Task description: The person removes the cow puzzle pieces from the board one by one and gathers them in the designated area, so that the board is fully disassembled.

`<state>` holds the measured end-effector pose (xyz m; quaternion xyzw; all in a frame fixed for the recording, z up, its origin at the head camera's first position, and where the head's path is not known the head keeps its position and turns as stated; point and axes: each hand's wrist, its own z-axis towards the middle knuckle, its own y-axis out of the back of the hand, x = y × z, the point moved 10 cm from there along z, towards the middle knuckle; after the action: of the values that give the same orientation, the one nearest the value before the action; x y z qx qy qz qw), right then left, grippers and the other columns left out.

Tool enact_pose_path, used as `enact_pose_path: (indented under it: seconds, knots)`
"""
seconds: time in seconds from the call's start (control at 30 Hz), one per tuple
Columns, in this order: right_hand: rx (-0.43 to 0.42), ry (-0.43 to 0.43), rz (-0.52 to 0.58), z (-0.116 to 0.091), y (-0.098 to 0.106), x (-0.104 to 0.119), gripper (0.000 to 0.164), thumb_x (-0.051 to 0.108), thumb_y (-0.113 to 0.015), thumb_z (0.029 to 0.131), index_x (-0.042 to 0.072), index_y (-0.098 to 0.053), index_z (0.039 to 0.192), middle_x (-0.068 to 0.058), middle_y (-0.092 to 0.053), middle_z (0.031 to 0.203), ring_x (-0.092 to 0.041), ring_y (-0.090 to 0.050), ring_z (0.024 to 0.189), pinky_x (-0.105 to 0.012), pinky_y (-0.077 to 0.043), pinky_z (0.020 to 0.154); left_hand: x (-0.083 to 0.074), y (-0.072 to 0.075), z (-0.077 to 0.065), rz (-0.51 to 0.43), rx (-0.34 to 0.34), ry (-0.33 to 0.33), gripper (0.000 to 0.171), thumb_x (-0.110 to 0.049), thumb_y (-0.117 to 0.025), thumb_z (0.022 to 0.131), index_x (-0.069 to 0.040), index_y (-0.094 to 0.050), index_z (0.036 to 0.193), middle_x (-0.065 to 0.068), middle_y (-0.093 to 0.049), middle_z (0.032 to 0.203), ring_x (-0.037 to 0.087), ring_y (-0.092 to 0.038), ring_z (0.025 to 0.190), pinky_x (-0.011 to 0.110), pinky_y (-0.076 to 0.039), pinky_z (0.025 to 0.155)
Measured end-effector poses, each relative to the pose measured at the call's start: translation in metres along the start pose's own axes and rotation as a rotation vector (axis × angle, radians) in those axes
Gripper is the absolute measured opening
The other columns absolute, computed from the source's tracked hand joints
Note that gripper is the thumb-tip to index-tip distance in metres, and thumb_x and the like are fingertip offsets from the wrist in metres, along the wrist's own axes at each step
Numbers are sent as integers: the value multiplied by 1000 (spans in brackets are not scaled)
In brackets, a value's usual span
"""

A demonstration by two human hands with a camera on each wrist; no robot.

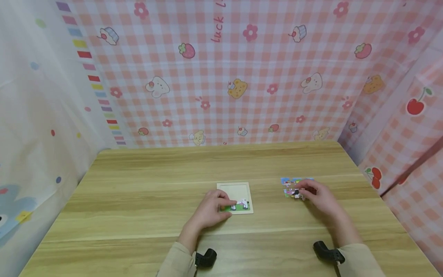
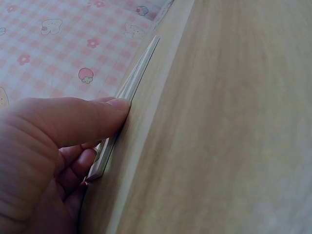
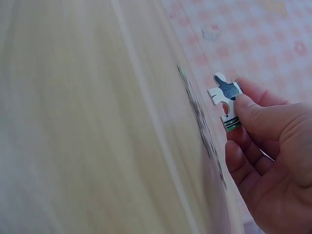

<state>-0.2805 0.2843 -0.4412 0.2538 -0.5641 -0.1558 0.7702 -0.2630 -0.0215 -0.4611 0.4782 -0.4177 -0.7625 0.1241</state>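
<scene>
A square wooden puzzle tray (image 1: 236,187) lies on the table, with joined pieces (image 1: 242,206) showing white legs on green along its near side. My left hand (image 1: 212,207) holds this tray at its near left corner. The thumb is at the near edge and the fingers reach over the left part, hiding some pieces. In the left wrist view the tray (image 2: 141,63) appears edge-on beside the thumb. My right hand (image 1: 320,196) pinches a black-and-white puzzle piece (image 3: 228,92) with a green edge between thumb and fingers. Below it lie several loose colourful pieces (image 1: 287,182), partly covered by that hand.
The wood-grain table (image 1: 138,192) extends around both hands. A pink checked curtain (image 1: 214,77) hangs along its back edge, with more cloth at the left and right sides. A black wrist device (image 1: 206,258) sits on the left sleeve, another (image 1: 327,252) on the right.
</scene>
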Motion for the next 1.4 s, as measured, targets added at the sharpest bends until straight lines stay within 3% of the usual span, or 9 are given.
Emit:
enact_pose_path:
  seconds: [0.2, 0.43, 0.67, 0.97, 1.4]
  knots:
    - [-37, -34, -45, -7, 21, -16, 13, -1, -61, 96, -5, -67, 107, -16, -66, 102, 0, -54, 86, -15, -46, 71, 0, 0, 0, 2, 3, 5, 33, -12, -81, 81, -14, -76, 114, -2, -58, 104, 20, -48, 102, 40, -42, 91]
    - [-67, -14, -122, -11, 36, -27, 11, -5, -63, 93, -5, -68, 104, -18, -67, 100, 2, -54, 86, -11, -42, 72, 0, 0, 0, -4, 11, 15, 33, -13, -81, 81, -14, -76, 114, -3, -57, 104, 19, -48, 101, 39, -42, 90]
    - [-73, -39, -206, -12, 40, -35, 12, -2, -65, 93, -1, -71, 103, -17, -69, 102, 3, -54, 89, -12, -41, 75, 0, 0, 0, -7, 14, 34, 32, -14, -80, 82, -14, -76, 114, -3, -57, 104, 19, -47, 102, 39, -41, 91]
    - [-131, -21, -279, -12, 44, -31, 11, -4, -70, 87, 0, -74, 97, -15, -67, 98, -6, -55, 88, -16, -42, 73, 1, 0, -1, -6, 9, 27, 33, -15, -81, 82, -15, -76, 114, -4, -57, 104, 19, -47, 101, 38, -42, 90]
    - [-167, -4, -249, -11, 45, -32, 10, -5, -71, 86, -2, -72, 95, -17, -66, 96, 2, -53, 81, -13, -43, 68, 2, -1, -1, -3, 9, 22, 33, -15, -81, 82, -15, -76, 115, -4, -57, 103, 18, -47, 101, 37, -41, 90]
